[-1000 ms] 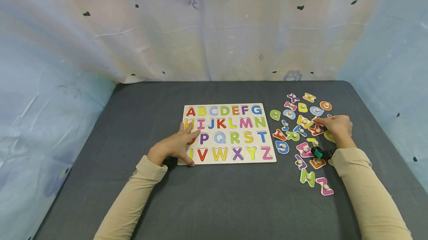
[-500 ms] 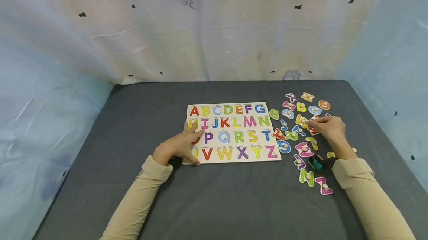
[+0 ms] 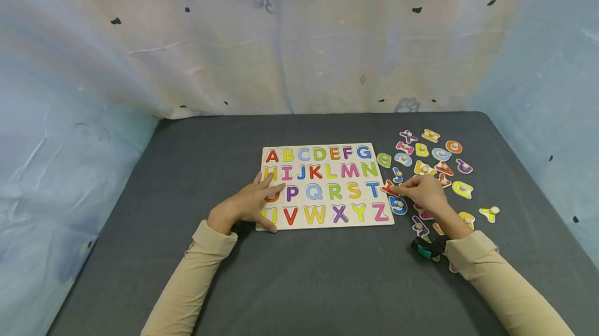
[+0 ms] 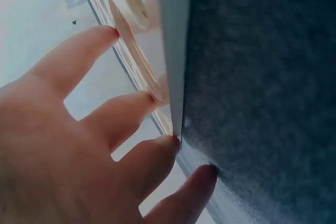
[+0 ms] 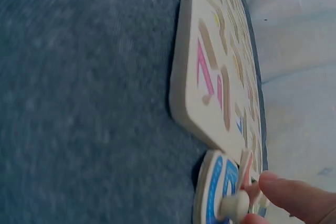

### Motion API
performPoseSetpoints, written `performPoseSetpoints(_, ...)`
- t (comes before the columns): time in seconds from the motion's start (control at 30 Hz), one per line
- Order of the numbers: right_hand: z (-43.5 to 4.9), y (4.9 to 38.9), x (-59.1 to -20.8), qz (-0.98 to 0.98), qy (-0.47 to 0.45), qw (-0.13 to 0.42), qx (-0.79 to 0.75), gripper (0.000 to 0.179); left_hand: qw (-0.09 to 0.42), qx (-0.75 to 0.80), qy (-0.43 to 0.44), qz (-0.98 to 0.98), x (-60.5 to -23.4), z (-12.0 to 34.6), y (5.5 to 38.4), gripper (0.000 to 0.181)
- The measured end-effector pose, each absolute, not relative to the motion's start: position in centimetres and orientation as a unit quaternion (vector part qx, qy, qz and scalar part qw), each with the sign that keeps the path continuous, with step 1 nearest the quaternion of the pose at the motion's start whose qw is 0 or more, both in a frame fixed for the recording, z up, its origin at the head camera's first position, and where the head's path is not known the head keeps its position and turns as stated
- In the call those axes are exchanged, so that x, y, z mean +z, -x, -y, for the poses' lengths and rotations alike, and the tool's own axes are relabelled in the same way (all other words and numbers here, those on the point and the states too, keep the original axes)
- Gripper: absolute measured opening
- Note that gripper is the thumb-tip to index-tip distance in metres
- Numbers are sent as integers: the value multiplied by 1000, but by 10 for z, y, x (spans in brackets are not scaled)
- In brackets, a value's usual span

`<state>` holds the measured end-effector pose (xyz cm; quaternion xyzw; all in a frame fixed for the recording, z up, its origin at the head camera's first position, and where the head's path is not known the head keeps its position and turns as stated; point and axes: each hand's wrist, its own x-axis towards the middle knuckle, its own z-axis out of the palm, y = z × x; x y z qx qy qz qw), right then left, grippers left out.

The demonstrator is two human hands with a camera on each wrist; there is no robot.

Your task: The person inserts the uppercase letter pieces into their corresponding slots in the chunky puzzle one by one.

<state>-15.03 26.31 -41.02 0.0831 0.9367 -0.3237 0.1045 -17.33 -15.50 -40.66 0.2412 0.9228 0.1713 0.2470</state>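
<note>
A wooden alphabet board (image 3: 337,224) with letter-shaped recesses lies on the dark cloth. My left hand (image 3: 243,203) rests on its left edge with fingers spread, the thumb near the front edge; in the left wrist view the fingertips (image 4: 157,98) touch the board's edge. Beside the board's right edge, my right hand (image 3: 426,193) pinches the red letter A piece (image 3: 388,187). A blue letter G piece (image 3: 398,205) with a round knob (image 5: 234,205) lies just in front of it, close to the board's corner.
Several knobbed letter pieces lie scattered right of the board, among them a blue J (image 3: 398,175), a green D (image 3: 384,160), an orange O (image 3: 454,147) and a yellow Y (image 3: 489,214). Some are hidden under the right forearm. A pale curtain (image 3: 327,39) hangs behind the table.
My right hand has moved left and toward the front, from the pieces at the right to the red A beside the board. The board shifted slightly right in view, then stayed; my left hand remains on it.
</note>
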Motion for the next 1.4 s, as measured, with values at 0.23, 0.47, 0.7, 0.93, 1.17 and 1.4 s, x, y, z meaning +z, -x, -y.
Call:
performPoseSetpoints(0.23,-256,152,-405,-941,-94,110,-307,37,241,144,-252,-926,-402,154,167,98)
performPoseSetpoints(0.47,-248,154,-398,-939,-87,101,-316,35,215,91,-260,-937,-398,150,161,92)
performPoseSetpoints(0.7,-225,164,-396,-946,-13,37,-322,27,199,76,-260,-942,-397,149,157,87)
performPoseSetpoints(0.93,-194,181,-400,-928,27,39,-368,22,159,52,-276,-946,-400,151,153,82)
performPoseSetpoints(1.17,-158,197,-404,-913,63,38,-401,18,133,71,-294,-944,-401,151,149,74)
performPoseSetpoints(1.4,-137,209,-410,-902,94,20,-421,14,128,83,-303,-941,-402,146,150,73)
